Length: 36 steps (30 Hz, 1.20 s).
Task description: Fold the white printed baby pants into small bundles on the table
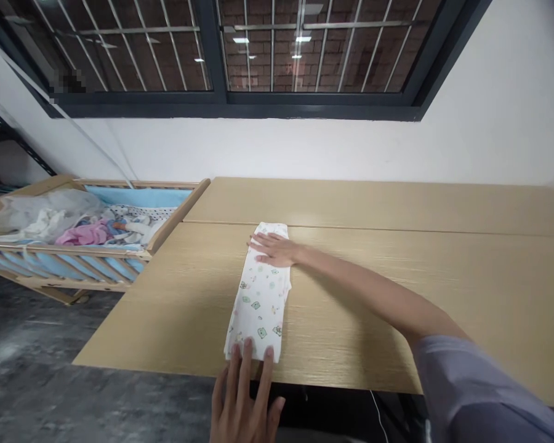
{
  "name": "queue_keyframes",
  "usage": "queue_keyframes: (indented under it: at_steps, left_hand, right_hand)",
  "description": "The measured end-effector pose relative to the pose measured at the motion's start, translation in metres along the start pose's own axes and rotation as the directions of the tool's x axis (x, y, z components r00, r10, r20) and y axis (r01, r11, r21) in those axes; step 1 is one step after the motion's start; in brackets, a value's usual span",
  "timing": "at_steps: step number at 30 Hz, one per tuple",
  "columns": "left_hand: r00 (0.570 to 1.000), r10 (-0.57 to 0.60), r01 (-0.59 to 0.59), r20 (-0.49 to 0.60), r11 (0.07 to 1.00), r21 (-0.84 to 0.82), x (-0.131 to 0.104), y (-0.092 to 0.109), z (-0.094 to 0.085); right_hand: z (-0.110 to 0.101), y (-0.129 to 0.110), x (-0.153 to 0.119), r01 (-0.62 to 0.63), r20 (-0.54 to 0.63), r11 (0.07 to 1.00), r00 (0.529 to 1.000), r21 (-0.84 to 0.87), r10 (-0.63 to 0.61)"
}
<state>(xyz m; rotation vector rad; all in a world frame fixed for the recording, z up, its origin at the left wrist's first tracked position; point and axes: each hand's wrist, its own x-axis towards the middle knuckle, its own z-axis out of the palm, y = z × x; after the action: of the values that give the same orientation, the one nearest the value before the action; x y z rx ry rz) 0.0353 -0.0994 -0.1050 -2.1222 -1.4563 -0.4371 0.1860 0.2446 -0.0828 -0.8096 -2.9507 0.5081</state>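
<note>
A white cloth with small green and pink prints lies folded into a long strip on the wooden table, running from near its front edge toward the seam. My right hand rests flat on the far part of the cloth, fingers spread and pointing left. At the near end, my left hand reaches up from the bottom of the view with its fingers apart, the fingertips at the cloth's near edge. Neither hand grips anything.
To the left stands a wooden crib with blue lining, holding pink and white clothes and a clear plastic bag. A white wall and barred window are behind the table. A white cable hangs below its front edge.
</note>
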Motion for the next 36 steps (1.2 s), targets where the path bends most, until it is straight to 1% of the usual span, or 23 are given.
queue_keyframes:
  at_steps: [2,4,6,9,11,12,14,16,17,19,20,21,23,25,27,29,31,32,34,36]
  left_hand:
    - [1.000,0.003,-0.003,-0.012,1.000,0.007,0.001,-0.001,-0.001]
    - [1.000,-0.001,0.001,-0.003,1.000,0.016,0.001,-0.001,-0.002]
    - [1.000,-0.002,0.002,0.021,1.000,0.025,0.002,0.001,-0.003]
    - [0.999,0.002,-0.002,0.040,1.000,0.014,0.003,0.002,-0.005]
    - [0.999,-0.004,0.005,0.038,1.000,-0.026,0.005,-0.001,-0.008]
    - [0.999,-0.011,0.013,0.032,0.998,-0.058,0.007,-0.005,-0.009]
    - [0.999,-0.023,0.028,0.036,0.989,-0.143,0.011,-0.016,-0.010]
    - [0.998,-0.008,0.023,0.062,0.968,-0.248,0.016,-0.031,-0.009]
    - [0.997,0.006,0.016,0.074,0.955,-0.296,0.018,-0.039,-0.007]
    - [0.996,0.032,-0.001,0.078,0.930,-0.368,0.020,-0.053,-0.003]
    - [0.996,0.044,-0.012,0.073,0.921,-0.389,0.020,-0.058,-0.001]
    - [0.996,0.056,-0.023,0.070,0.915,-0.403,0.019,-0.061,0.000]
    - [0.994,0.083,-0.049,0.065,0.907,-0.419,0.017,-0.064,0.001]
    - [0.994,0.100,-0.074,0.038,0.898,-0.433,0.013,-0.064,-0.001]
    - [0.990,0.138,-0.130,-0.016,0.877,-0.463,0.010,-0.063,-0.006]
    - [0.969,0.238,-0.236,-0.063,0.833,-0.499,0.008,-0.064,-0.012]
    - [0.936,0.346,-0.329,-0.070,0.785,-0.525,0.006,-0.066,-0.019]
    - [0.927,0.372,-0.342,-0.055,0.773,-0.534,0.006,-0.068,-0.022]
    - [0.937,0.350,-0.298,-0.011,0.781,-0.549,0.010,-0.070,-0.026]
    - [0.967,0.253,-0.216,-0.005,0.815,-0.537,0.019,-0.072,-0.028]
  right_hand:
    - [-0.006,0.025,0.012,-0.057,-0.029,0.998,0.998,-0.023,0.057]
    - [-0.009,0.041,0.020,-0.077,-0.061,0.996,0.995,-0.032,0.075]
    - [-0.011,0.046,0.023,-0.073,-0.081,0.997,0.994,-0.038,0.070]
    - [-0.016,0.039,0.018,-0.051,-0.104,0.998,0.994,-0.041,0.047]
    - [-0.021,0.023,0.009,-0.032,-0.161,0.999,0.987,-0.038,0.025]
    - [-0.024,0.012,0.002,-0.017,-0.211,0.999,0.977,-0.038,0.009]
    - [-0.029,-0.017,-0.017,0.027,-0.324,0.999,0.945,-0.047,-0.041]
    - [-0.030,-0.053,-0.041,0.100,-0.378,0.993,0.919,-0.058,-0.115]
    - [-0.028,-0.072,-0.055,0.150,-0.357,0.987,0.921,-0.051,-0.158]
    - [-0.020,-0.108,-0.083,0.264,-0.253,0.964,0.933,-0.006,-0.257]
    - [-0.012,-0.125,-0.097,0.317,-0.208,0.948,0.928,0.008,-0.309]
    - [-0.003,-0.139,-0.111,0.349,-0.181,0.937,0.922,0.005,-0.342]
    - [0.017,-0.162,-0.135,0.348,-0.174,0.936,0.920,-0.047,-0.350]
    - [0.038,-0.177,-0.156,0.305,-0.204,0.944,0.923,-0.125,-0.325]
    - [0.052,-0.186,-0.172,0.279,-0.234,0.939,0.917,-0.201,-0.322]
    - [0.057,-0.194,-0.185,0.265,-0.251,0.932,0.911,-0.247,-0.326]
    - [0.052,-0.200,-0.193,0.242,-0.260,0.945,0.919,-0.219,-0.296]
    - [0.045,-0.202,-0.197,0.225,-0.265,0.960,0.927,-0.170,-0.264]
    - [0.027,-0.205,-0.200,0.172,-0.271,0.985,0.947,-0.019,-0.171]
    - [0.004,-0.203,-0.199,0.117,-0.287,0.980,0.956,0.161,-0.066]
